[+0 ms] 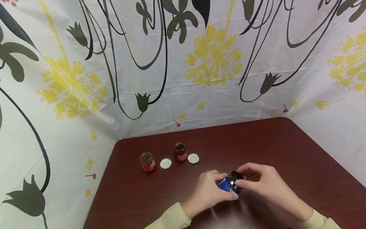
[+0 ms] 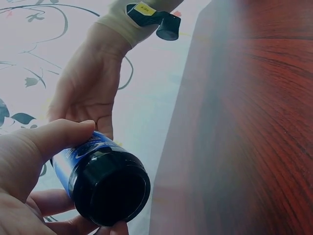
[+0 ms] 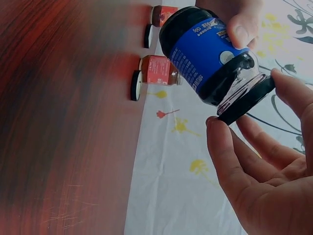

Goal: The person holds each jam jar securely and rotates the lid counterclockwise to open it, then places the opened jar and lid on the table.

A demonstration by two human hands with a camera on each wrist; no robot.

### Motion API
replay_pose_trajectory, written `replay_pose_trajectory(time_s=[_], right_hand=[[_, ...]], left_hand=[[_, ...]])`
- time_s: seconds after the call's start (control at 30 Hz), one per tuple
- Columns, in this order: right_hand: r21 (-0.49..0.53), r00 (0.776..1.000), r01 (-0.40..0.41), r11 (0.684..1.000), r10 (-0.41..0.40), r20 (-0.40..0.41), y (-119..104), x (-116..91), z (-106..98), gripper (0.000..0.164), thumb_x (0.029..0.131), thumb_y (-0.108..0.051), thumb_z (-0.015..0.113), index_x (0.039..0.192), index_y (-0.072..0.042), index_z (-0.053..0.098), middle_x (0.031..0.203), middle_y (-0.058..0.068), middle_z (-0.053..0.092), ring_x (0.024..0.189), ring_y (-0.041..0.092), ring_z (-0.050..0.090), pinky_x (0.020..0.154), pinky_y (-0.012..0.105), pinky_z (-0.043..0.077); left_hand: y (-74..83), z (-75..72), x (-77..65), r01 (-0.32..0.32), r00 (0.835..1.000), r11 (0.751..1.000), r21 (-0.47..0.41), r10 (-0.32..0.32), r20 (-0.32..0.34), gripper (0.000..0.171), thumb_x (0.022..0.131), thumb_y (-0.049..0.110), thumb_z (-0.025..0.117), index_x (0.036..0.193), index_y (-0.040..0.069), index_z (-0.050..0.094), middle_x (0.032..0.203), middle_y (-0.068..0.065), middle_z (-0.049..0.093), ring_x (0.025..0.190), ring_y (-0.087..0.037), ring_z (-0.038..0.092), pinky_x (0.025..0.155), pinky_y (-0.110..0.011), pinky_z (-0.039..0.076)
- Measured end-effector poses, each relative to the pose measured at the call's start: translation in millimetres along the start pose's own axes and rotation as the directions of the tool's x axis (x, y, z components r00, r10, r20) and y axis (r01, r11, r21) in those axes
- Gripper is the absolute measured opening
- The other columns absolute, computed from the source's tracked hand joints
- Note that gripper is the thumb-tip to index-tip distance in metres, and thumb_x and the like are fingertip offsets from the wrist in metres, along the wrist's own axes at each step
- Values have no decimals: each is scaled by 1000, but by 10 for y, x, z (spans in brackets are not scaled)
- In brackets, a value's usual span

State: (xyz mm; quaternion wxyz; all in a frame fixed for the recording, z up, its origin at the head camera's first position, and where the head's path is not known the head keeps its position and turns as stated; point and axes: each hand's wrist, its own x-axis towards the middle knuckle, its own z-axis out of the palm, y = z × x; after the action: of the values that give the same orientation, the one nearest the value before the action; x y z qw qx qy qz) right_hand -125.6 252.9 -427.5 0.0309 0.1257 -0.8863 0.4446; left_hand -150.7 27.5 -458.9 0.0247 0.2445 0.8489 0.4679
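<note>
My left hand grips a dark glass jar with a blue label round its body, above the front part of the table. The jar is tilted, its mouth toward the right hand. Fingertips and thumb of my right hand pinch the rim of a black lid, which sits over the jar's mouth. In the right wrist view, clear glass and dark contents show between label and lid. The left wrist view looks at the jar's dark base, with my left thumb along its side.
Two lidless jars with red labels, one at the left and another farther back, stand on the dark red wooden table. Beside them lie two lids, pale insides up. A patterned white cloth hangs behind the table.
</note>
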Motion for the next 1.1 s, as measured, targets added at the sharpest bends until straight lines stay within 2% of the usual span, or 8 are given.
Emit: replay_pose_trajectory(time_s=[0.27, 0.5, 1.1], right_hand=[[-6, 1000, 25, 1000, -25, 0, -17, -4, -29, 31, 84, -42, 82, 111, -32, 70, 96, -12, 72, 86, 10, 69, 76, 29, 56], [0, 997, 76, 997, -76, 14, -12, -7, -40, 35, 84, -39, 82, 115, -30, 69, 100, -13, 72, 88, 10, 69, 76, 29, 56], [7, 989, 132, 991, -132, 67, 8, -3, -48, 37, 84, -37, 83, 118, -31, 68, 107, -12, 70, 89, 11, 70, 78, 31, 57]], left_hand=[[3, 1, 11, 1, 1000, 998, -67, 1, 22, 58, 64, 39, 95, 114, 17, 77, 86, 18, 61, 76, 2, 57, 66, -16, 49], [-3, 6, 25, 31, 999, 995, -94, -27, 45, 54, 63, 38, 96, 111, 22, 78, 86, 19, 62, 76, 1, 59, 66, -18, 50], [-52, 14, 37, 17, 996, 995, -102, -8, 88, 49, 63, 37, 96, 107, 24, 78, 84, 20, 63, 78, 1, 58, 67, -18, 49]])
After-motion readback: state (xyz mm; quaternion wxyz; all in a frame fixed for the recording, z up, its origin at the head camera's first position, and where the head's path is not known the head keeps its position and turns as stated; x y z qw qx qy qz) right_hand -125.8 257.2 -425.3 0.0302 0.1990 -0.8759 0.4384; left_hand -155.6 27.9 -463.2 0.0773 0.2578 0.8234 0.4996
